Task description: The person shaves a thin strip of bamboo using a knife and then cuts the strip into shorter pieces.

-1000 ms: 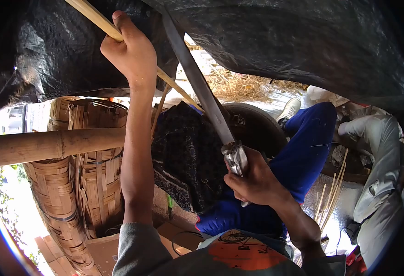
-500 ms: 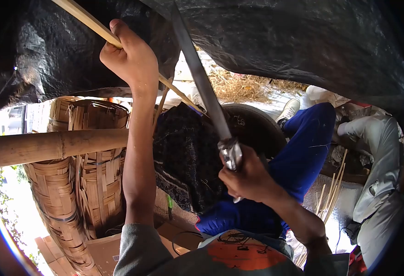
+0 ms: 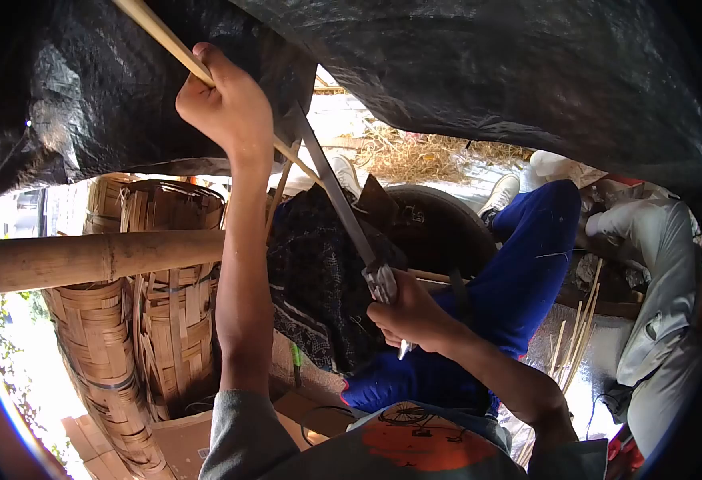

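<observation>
My left hand (image 3: 231, 108), raised at upper left, is closed around a long pale bamboo strip (image 3: 163, 36). The strip slants from the top left, through the fist, down towards the middle. My right hand (image 3: 411, 312) grips the metal handle of a long straight-bladed knife (image 3: 341, 202) near the centre. Its blade points up and to the left and overlaps the lower end of the strip in this view. Beneath the blade, a dark patterned cloth (image 3: 319, 248) lies over my lap, beside my blue trouser leg (image 3: 527, 256).
Woven bamboo baskets (image 3: 95, 344) stand at left behind a thick bamboo pole (image 3: 111, 258). Black plastic sheeting (image 3: 479, 64) hangs overhead. A dark round tyre-like object (image 3: 447, 220) sits ahead. Another person's light trousers (image 3: 655, 280) show at right, near thin bamboo strips (image 3: 579, 344).
My right hand has shifted slightly left and down, and the blade tip has dropped from the top of the view to cross the strip's lower part. My left hand has barely moved.
</observation>
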`<state>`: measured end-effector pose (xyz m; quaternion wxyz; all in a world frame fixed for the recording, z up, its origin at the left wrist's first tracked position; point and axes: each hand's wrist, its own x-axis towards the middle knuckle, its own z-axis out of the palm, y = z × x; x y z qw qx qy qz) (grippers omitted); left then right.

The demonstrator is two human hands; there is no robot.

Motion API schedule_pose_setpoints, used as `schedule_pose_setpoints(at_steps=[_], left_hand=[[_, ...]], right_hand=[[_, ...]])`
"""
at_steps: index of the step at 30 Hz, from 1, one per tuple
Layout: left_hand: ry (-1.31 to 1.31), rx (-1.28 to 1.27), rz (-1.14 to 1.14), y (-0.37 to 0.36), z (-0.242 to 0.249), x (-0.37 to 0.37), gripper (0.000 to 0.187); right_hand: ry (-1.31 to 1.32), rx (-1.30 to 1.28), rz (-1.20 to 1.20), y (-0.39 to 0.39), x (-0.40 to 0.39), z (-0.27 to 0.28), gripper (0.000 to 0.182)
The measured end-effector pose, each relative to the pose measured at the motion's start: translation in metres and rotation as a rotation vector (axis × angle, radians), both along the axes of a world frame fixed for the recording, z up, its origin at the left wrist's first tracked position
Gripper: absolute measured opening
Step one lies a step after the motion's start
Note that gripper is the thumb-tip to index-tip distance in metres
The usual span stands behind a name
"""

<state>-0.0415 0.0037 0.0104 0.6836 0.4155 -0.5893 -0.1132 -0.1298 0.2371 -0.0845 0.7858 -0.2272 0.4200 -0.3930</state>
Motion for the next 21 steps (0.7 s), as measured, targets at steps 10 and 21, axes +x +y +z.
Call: schedule_pose_setpoints(at_steps=[10,21], left_hand=[[0.007,-0.028,-0.004,-0.001,-0.001,-0.003,0.052],[-0.009,0.327,-0.743,-0.006,0.012,0.037,0.041]], right_hand=[[0.066,-0.093,-0.104,-0.006,-0.008,0.027,0.022],[0.095,0.048,-0.051,0.020,-0.036,-0.030,0.017]])
